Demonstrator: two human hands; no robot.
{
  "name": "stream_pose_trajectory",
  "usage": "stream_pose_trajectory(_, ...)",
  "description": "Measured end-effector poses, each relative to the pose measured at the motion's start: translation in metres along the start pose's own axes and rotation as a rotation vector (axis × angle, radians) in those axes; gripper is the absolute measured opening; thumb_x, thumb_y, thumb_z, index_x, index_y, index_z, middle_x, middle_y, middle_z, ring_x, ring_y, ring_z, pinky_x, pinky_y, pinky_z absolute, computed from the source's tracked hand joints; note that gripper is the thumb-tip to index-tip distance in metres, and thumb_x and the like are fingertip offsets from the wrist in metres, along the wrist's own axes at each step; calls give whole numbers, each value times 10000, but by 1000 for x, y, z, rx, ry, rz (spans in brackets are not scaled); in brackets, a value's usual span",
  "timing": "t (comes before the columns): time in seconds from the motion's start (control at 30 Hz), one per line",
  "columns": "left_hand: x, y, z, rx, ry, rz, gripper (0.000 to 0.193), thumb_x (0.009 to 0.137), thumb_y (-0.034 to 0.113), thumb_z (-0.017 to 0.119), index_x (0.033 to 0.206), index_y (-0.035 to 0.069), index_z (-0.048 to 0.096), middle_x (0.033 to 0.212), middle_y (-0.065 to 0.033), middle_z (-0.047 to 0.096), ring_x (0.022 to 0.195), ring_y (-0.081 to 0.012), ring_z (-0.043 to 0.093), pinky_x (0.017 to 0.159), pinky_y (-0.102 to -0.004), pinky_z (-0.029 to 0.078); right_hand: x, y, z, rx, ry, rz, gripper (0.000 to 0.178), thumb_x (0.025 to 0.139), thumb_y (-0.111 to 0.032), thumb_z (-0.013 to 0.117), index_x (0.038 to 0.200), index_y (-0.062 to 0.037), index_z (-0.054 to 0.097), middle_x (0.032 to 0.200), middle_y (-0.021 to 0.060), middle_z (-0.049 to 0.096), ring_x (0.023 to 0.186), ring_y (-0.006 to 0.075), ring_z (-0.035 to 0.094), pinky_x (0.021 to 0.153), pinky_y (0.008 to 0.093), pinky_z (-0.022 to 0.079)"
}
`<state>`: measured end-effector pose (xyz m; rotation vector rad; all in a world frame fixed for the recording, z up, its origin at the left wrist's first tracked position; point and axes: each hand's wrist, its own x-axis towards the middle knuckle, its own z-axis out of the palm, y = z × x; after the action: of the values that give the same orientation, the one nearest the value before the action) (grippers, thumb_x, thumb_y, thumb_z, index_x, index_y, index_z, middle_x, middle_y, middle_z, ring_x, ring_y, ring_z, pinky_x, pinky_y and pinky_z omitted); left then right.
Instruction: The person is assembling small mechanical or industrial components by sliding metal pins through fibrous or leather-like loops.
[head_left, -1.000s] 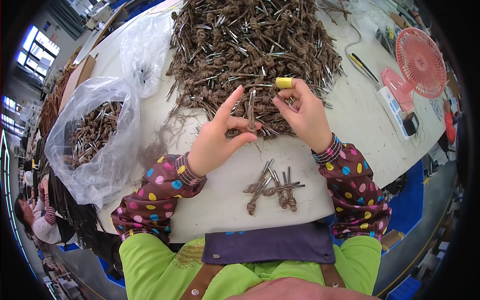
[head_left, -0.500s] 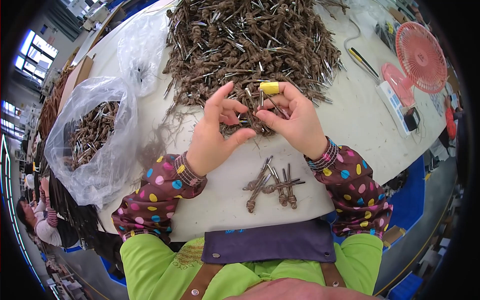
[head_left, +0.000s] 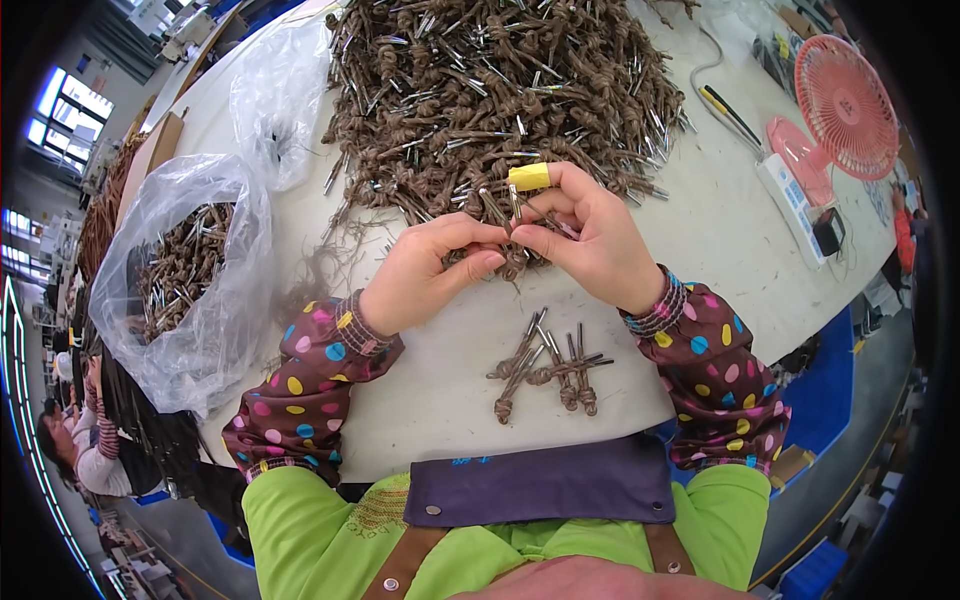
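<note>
In front of the pile, a knotted brown cord (head_left: pixel 514 262) with metal tips sits between my two hands. My right hand (head_left: pixel 595 245) pinches it between thumb and index finger; yellow tape (head_left: pixel 529 177) wraps that index finger. A thin dark shaft (head_left: pixel 548 219) runs across the right fingers, its kind unclear. From the other side my left hand (head_left: pixel 425 272) is closed, thumb and index fingertips at the same cord. Several finished-looking knotted cords (head_left: pixel 555 372) with metal ends lie loosely together on the table nearer my body.
A big pile of knotted brown cords (head_left: pixel 500 90) covers the far table (head_left: pixel 720 330). To the left stands a clear plastic bag (head_left: pixel 125 285) holding more. At right are a pink fan (head_left: pixel 845 110), a white power strip (head_left: pixel 790 210) and a yellow-black tool (head_left: pixel 728 115). A person (head_left: pixel 90 455) works far left.
My left hand has come right, its spread fingers closing in at the cord beside my right fingertips. The right hand has barely shifted and keeps its pinch.
</note>
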<state>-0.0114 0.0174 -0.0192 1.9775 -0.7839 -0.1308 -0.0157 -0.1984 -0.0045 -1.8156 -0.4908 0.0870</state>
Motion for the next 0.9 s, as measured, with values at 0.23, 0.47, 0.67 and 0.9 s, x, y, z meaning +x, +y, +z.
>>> stream_pose_trajectory(0.23,2,1,2,315,149,290,165,795,6,665,958,25,653,828,-79,650,730,-181,613,661,-290,498,2,15,7,120,73,7,419,796,-98,695,1162,-13,511,816,9,651,578,41,403,547,198,373)
stream_pose_trajectory(0.47,-7,-4,13,144,227,221,76,847,19,625,921,27,614,907,-105,688,740,-180,667,665,-267,530,2,12,13,325,66,38,414,828,-69,669,1191,6,485,856,26,646,645,26,469,585,169,394)
stream_pose_trajectory(0.67,-10,-18,21,-271,150,88,55,913,38,555,960,20,579,909,-84,674,797,-119,638,715,-244,510,1,8,16,492,7,51,399,847,-5,621,1211,20,461,895,57,647,726,63,590,624,196,479)
stream_pose_trajectory(0.9,-6,-10,22,-425,171,18,79,946,23,489,1015,10,524,920,-66,659,792,-70,574,712,-217,469,-2,8,12,48,118,-89,449,916,-223,600,1241,32,423,855,46,595,747,82,583,638,193,460)
